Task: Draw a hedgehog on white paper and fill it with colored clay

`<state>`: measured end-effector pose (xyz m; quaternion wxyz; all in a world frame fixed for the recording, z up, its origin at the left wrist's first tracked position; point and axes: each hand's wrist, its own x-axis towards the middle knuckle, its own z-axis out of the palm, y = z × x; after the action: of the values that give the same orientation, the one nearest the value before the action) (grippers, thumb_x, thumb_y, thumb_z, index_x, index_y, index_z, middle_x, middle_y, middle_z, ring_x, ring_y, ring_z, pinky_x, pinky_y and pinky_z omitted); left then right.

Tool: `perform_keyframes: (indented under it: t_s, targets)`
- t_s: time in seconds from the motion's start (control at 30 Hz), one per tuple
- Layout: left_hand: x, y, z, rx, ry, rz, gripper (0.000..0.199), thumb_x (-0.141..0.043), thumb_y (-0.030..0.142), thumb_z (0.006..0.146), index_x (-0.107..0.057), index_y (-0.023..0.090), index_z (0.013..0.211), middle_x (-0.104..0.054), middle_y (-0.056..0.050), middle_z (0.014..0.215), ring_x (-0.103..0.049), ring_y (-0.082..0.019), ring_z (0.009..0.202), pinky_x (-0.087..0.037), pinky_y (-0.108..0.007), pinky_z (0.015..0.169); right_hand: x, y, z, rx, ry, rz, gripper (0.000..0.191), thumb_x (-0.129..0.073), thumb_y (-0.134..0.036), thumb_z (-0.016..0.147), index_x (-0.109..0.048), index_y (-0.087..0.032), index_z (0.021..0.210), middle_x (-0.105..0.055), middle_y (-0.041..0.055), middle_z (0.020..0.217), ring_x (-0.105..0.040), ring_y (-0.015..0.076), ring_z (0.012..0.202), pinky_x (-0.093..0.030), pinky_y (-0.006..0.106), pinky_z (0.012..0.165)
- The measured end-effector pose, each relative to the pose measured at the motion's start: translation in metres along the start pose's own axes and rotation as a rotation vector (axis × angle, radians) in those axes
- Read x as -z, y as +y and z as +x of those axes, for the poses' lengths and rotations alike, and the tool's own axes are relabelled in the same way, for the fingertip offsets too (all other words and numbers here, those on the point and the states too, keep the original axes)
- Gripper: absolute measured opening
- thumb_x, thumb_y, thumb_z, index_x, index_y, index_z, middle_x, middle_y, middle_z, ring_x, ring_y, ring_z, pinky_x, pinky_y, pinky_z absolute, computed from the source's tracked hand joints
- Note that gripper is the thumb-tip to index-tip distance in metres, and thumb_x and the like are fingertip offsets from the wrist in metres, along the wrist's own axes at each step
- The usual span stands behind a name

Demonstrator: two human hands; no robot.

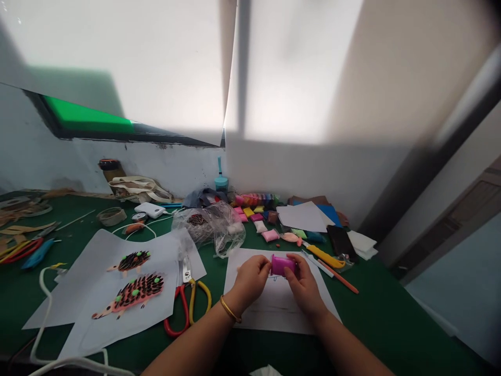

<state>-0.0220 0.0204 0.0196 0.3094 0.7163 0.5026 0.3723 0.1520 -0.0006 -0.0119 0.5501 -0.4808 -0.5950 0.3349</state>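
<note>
Both hands meet over a white sheet of paper (282, 319) with faint pencil lines on it. A shiny purple packet, seemingly soft modelling clay (282, 266), is between them. The fingers of my left hand (252, 277) are closed in a pinch at the packet's left edge; a gold bangle circles that wrist. My right hand (304, 286) grips the packet's right end, thumb in front and fingers behind. Scissors with one red and one yellow handle (191, 292) lie left of the paper.
Left, paper carries two hedgehog pictures (135, 295). Behind are a clear plastic bag (213, 224), several coloured clay packets (270, 235) and white sheets (303, 216). A yellow utility knife (324, 256), an orange pencil (338, 275) and a dark phone (342, 242) lie right. A white cable (45, 303) crosses the left.
</note>
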Motion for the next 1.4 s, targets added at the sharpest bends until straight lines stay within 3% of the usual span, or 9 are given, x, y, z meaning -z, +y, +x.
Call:
perform_keyframes:
  t_s: [0.07,0.23,0.43,0.57,0.67,0.77,0.9,1.03,1.4]
  targets:
    - [0.002,0.005,-0.006,-0.046,-0.008,0.043,0.026,-0.043,0.033,0.091,-0.059,0.019,0.076,-0.062,-0.002,0.078,-0.054,-0.018,0.075,-0.038,-0.029,0.069,0.0,-0.001,-0.002,-0.003,-0.035,0.04,0.038,-0.052,-0.045,0.09,-0.049,-0.024,0.121,-0.05,0.0088,0.122,-0.057,0.0229,0.101,-0.054,0.036,0.081]
    - [0.001,0.007,-0.024,-0.023,-0.153,-0.17,0.026,-0.042,0.036,0.092,-0.054,0.018,0.078,-0.058,-0.001,0.076,-0.052,-0.015,0.07,-0.038,-0.026,0.065,0.003,-0.004,-0.012,0.001,-0.118,0.026,0.031,-0.047,-0.043,0.092,-0.054,-0.022,0.113,-0.058,0.0075,0.111,-0.06,0.0223,0.097,-0.054,0.034,0.08]
    - [-0.001,0.003,-0.04,0.002,-0.159,-0.046,0.023,-0.044,0.035,0.091,-0.058,0.019,0.082,-0.061,-0.002,0.081,-0.053,-0.017,0.074,-0.036,-0.027,0.067,0.01,-0.004,-0.026,0.095,-0.119,-0.137,0.025,-0.046,-0.036,0.092,-0.057,-0.023,0.111,-0.062,0.0065,0.109,-0.059,0.0229,0.102,-0.051,0.035,0.088]
    - [-0.008,0.004,-0.046,0.111,-0.225,-0.325,0.02,-0.047,0.036,0.088,-0.052,0.019,0.078,-0.056,0.001,0.069,-0.051,-0.015,0.064,-0.038,-0.026,0.062,0.011,-0.006,-0.031,0.204,-0.092,-0.251,0.028,-0.047,-0.03,0.091,-0.054,-0.024,0.117,-0.058,0.0077,0.113,-0.058,0.0234,0.104,-0.05,0.039,0.09]
    - [-0.013,0.005,-0.056,0.159,-0.228,-0.365,0.02,-0.049,0.036,0.088,-0.051,0.019,0.077,-0.055,0.002,0.068,-0.049,-0.014,0.062,-0.037,-0.026,0.061,0.011,-0.013,-0.038,0.299,-0.07,-0.346,0.026,-0.051,-0.024,0.088,-0.054,-0.024,0.114,-0.053,0.0091,0.12,-0.052,0.0255,0.113,-0.045,0.043,0.097]
    - [-0.018,0.006,-0.066,0.175,-0.201,-0.308,0.021,-0.05,0.036,0.087,-0.053,0.019,0.076,-0.056,0.001,0.073,-0.049,-0.015,0.068,-0.037,-0.026,0.062,0.011,-0.02,-0.048,0.345,-0.209,-0.36,0.023,-0.054,-0.022,0.085,-0.056,-0.025,0.108,-0.055,0.0083,0.119,-0.052,0.0256,0.114,-0.044,0.043,0.099]
    - [-0.021,0.006,-0.073,0.204,-0.216,-0.395,0.019,-0.052,0.035,0.086,-0.053,0.019,0.077,-0.056,0.001,0.075,-0.05,-0.015,0.072,-0.039,-0.025,0.064,0.012,-0.023,-0.058,0.247,-0.319,-0.285,0.034,-0.064,-0.031,0.08,-0.053,-0.025,0.112,-0.059,0.0074,0.116,-0.056,0.0253,0.109,-0.048,0.04,0.095]
    - [-0.021,0.008,-0.073,0.219,-0.247,-0.495,0.022,-0.051,0.037,0.088,-0.053,0.018,0.078,-0.055,0.001,0.075,-0.05,-0.015,0.071,-0.041,-0.025,0.064,0.013,-0.02,-0.061,0.132,-0.311,-0.274,0.018,-0.066,-0.027,0.08,-0.054,-0.025,0.094,-0.06,0.0062,0.118,-0.056,0.024,0.113,-0.048,0.039,0.096]
    - [-0.014,0.017,-0.072,0.169,-0.257,-0.42,0.025,-0.047,0.039,0.09,-0.057,0.017,0.081,-0.057,0.001,0.076,-0.052,-0.014,0.072,-0.041,-0.025,0.064,0.013,-0.025,-0.062,0.18,-0.276,-0.288,0.007,-0.062,-0.024,0.082,-0.056,-0.024,0.086,-0.061,0.0075,0.12,-0.058,0.0243,0.114,-0.05,0.04,0.096]
